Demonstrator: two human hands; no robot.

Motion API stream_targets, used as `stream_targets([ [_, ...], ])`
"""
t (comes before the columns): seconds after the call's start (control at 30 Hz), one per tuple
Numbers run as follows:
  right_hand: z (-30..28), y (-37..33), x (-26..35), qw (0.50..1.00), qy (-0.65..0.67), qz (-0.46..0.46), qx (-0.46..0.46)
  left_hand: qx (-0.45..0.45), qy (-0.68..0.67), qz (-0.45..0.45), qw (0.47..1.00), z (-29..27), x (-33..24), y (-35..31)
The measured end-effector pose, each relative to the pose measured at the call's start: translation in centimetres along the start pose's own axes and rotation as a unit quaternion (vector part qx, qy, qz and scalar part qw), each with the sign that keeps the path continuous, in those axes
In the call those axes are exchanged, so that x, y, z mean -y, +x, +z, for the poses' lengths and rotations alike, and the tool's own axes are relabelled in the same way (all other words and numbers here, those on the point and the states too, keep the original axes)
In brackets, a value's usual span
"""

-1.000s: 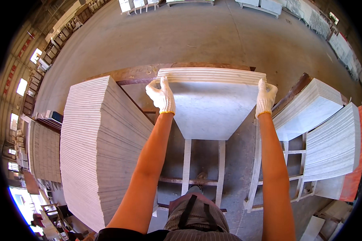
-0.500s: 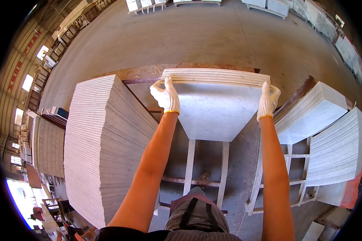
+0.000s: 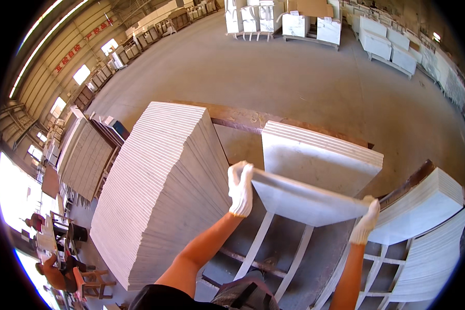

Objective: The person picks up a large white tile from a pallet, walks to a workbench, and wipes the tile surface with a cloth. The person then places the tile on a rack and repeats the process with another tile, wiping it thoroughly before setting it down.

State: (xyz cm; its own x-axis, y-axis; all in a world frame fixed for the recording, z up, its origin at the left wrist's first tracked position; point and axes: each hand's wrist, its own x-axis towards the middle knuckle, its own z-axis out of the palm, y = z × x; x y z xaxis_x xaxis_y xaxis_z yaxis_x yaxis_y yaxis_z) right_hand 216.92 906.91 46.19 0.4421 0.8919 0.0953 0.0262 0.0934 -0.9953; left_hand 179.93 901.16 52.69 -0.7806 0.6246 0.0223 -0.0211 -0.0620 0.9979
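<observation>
Between my two gloved hands hangs a pale grey-white marble slab (image 3: 310, 199), tilted and apart from the pieces behind it. My left hand (image 3: 241, 188), in a white knit glove, is closed on the slab's left end. At the right end my right hand (image 3: 366, 220), gloved alike, grips the edge; its fingertips are partly hidden. Just beyond, a short stack of similar slabs (image 3: 318, 155) leans on a rusty metal beam (image 3: 237, 118). Close on the left of my left hand stands a long row of upright slabs (image 3: 155, 191).
More slabs (image 3: 421, 206) stand in a rack on the right, with another stack (image 3: 436, 268) nearer. Pale rails (image 3: 256, 248) run along the floor by my feet. Two people sit at the far left, one on a wooden stool (image 3: 90, 284). Crated slabs (image 3: 312, 28) stand across the hall.
One slab has come away from the leaning stack toward me, held in both hands. My hands have moved lower and to the right in the picture, and the view has swung left.
</observation>
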Motion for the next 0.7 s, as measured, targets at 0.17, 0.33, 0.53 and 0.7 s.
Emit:
stream_targets([
  [0.17,-1.4,-4.2,1.3,0.998,-0.038,-0.047,-0.013,-0.005,-0.103,-0.017,0.995,-4.1,9.6,0.8],
  [0.33,-1.7,-6.2,1.3,0.996,-0.024,-0.089,-0.020,0.051,-0.045,-0.186,0.980,-5.6,22.6,1.0],
  [0.53,-2.7,-6.1,0.5,0.992,-0.031,-0.117,-0.022,0.098,-0.128,-0.177,0.971,-4.4,27.9,1.1],
  [0.7,-1.3,-5.8,0.6,0.988,-0.054,-0.131,-0.067,0.043,-0.186,-0.176,0.966,-2.0,27.9,1.4],
])
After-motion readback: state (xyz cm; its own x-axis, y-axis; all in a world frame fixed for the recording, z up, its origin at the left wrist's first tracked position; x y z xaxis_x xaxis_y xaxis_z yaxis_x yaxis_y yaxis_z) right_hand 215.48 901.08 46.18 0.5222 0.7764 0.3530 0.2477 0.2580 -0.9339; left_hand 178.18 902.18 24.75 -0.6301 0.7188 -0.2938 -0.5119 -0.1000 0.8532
